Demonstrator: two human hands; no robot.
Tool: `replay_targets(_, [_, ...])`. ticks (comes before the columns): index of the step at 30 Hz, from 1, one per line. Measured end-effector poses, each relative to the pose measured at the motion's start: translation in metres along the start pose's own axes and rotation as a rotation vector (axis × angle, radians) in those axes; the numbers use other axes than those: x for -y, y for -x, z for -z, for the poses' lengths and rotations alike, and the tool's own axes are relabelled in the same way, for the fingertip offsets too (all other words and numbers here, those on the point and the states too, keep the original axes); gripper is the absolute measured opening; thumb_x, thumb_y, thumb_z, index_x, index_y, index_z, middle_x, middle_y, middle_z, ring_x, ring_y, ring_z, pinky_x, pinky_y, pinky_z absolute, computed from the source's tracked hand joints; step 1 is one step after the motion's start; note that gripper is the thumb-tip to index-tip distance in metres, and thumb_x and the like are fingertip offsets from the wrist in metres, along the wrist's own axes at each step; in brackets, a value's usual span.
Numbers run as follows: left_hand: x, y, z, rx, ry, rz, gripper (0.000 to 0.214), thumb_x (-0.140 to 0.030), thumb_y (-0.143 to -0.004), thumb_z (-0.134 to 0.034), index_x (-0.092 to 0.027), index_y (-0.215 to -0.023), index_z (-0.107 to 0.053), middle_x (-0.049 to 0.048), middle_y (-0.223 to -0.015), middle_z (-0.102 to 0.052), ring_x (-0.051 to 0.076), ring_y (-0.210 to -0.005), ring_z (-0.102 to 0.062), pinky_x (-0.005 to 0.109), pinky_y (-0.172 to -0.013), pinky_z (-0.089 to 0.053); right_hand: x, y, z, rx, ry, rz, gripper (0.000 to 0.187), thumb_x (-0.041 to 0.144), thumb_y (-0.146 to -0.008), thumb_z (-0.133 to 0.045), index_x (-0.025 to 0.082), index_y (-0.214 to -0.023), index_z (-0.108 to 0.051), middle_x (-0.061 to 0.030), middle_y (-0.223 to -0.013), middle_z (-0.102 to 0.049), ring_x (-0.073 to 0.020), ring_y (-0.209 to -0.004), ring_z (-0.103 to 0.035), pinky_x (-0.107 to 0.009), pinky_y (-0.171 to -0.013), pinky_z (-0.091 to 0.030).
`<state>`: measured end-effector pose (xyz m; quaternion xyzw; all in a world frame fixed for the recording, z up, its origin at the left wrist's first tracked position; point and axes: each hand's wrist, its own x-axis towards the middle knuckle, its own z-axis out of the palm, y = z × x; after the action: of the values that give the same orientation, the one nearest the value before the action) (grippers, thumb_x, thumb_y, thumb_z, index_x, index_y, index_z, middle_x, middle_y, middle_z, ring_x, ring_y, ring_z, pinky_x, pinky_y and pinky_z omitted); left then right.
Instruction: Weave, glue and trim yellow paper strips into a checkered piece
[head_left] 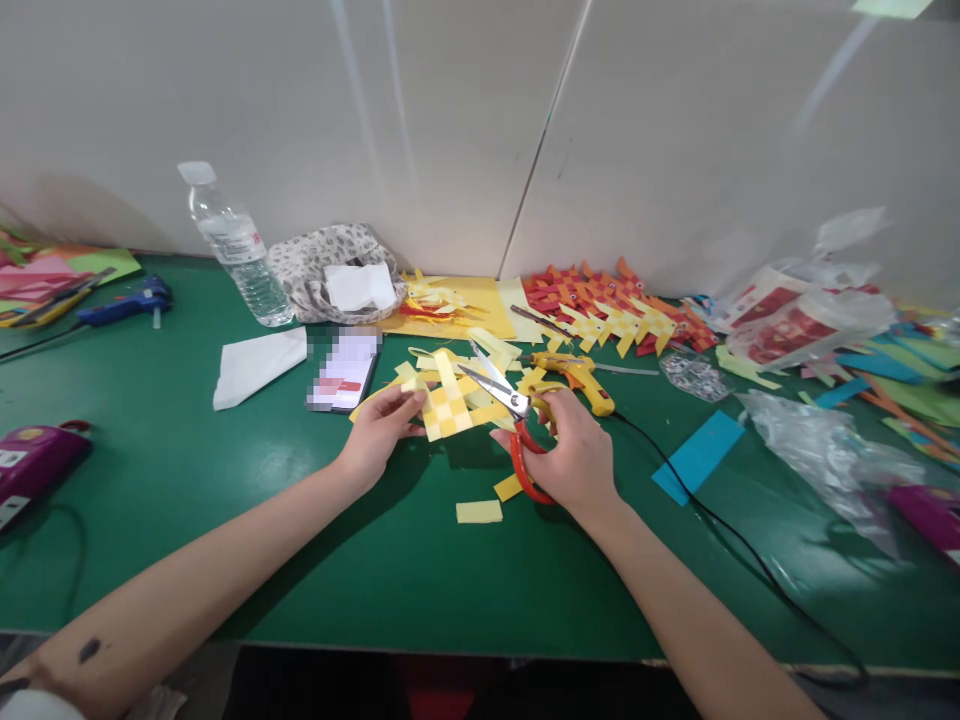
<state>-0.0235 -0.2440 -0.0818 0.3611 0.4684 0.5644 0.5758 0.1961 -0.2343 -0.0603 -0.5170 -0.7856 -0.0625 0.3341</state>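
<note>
My left hand (382, 425) pinches the left edge of a woven piece of yellow paper strips (448, 408), held just above the table. Loose strip ends stick out from its checkered middle. My right hand (576, 450) is wrapped around the handles of red-handled scissors (523, 425). Their blades are parted and point left, over the upper right part of the woven paper; whether a strip lies between them I cannot tell. Below the hands, a pale yellow paper scrap (478, 512) and a darker yellow scrap (508, 487) lie on the green table (390, 580).
Behind the hands are a phone (346, 368), a yellow glue gun (574, 375) with a black cord, and finished-looking woven paper fish (622, 322). A water bottle (244, 255) stands at back left. A blue paper piece (697, 457) and plastic bag (832, 460) lie right.
</note>
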Motion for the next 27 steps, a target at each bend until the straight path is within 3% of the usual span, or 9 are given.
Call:
replay_targets(3, [0.0, -0.001, 0.001, -0.053, 0.001, -0.012, 0.032, -0.037, -0.063, -0.078, -0.016, -0.072, -0.055, -0.0024, -0.073, -0.06, 0.011, -0.072, -0.063, 0.019, -0.059, -0.052, 0.0, 0.001, 0.0, 0.0, 0.009, -0.003, 0.041, 0.058, -0.073, -0.058, 0.019, -0.084, -0.052, -0.0047, -0.074, -0.057, -0.0161, -0.063, -0.053, -0.025, -0.05, -0.037])
replay_targets(6, [0.0, -0.002, 0.001, -0.061, 0.01, 0.007, 0.039, -0.035, -0.059, -0.08, -0.017, -0.072, -0.049, -0.0014, -0.075, -0.063, 0.017, -0.08, -0.068, 0.022, -0.061, -0.054, 0.0, 0.001, -0.001, -0.008, 0.013, -0.002, 0.042, 0.059, -0.074, -0.057, 0.019, -0.085, -0.052, -0.0043, -0.074, -0.056, -0.0159, -0.063, -0.053, -0.025, -0.05, -0.036])
replay_targets(11, [0.001, -0.001, 0.0, -0.045, 0.013, 0.032, 0.037, -0.037, -0.062, -0.078, -0.017, -0.077, -0.05, 0.0008, -0.083, -0.067, 0.019, -0.081, -0.07, 0.024, -0.061, -0.055, 0.001, 0.001, -0.001, -0.005, 0.003, 0.016, 0.042, 0.059, -0.074, -0.057, 0.019, -0.085, -0.053, -0.0042, -0.072, -0.056, -0.0171, -0.065, -0.054, -0.025, -0.05, -0.037])
replay_targets(18, [0.002, -0.001, -0.001, 0.046, 0.057, 0.069, 0.026, -0.032, -0.068, -0.073, -0.017, -0.084, -0.057, 0.0007, -0.08, -0.069, 0.016, -0.075, -0.07, 0.022, -0.062, -0.055, 0.008, 0.007, -0.008, 0.068, -0.013, 0.178, 0.047, 0.059, -0.074, -0.057, 0.015, -0.09, -0.056, -0.0082, -0.081, -0.063, -0.0195, -0.071, -0.06, -0.028, -0.058, -0.043])
replay_targets(27, [0.003, 0.001, -0.002, 0.097, 0.066, 0.059, 0.027, -0.034, -0.071, -0.072, -0.018, -0.087, -0.057, 0.0016, -0.087, -0.069, 0.019, -0.083, -0.07, 0.023, -0.065, -0.055, 0.003, 0.007, -0.013, 0.21, 0.111, 0.06, 0.05, 0.064, -0.073, -0.053, 0.016, -0.088, -0.057, -0.0074, -0.081, -0.064, -0.0225, -0.076, -0.062, -0.03, -0.055, -0.04])
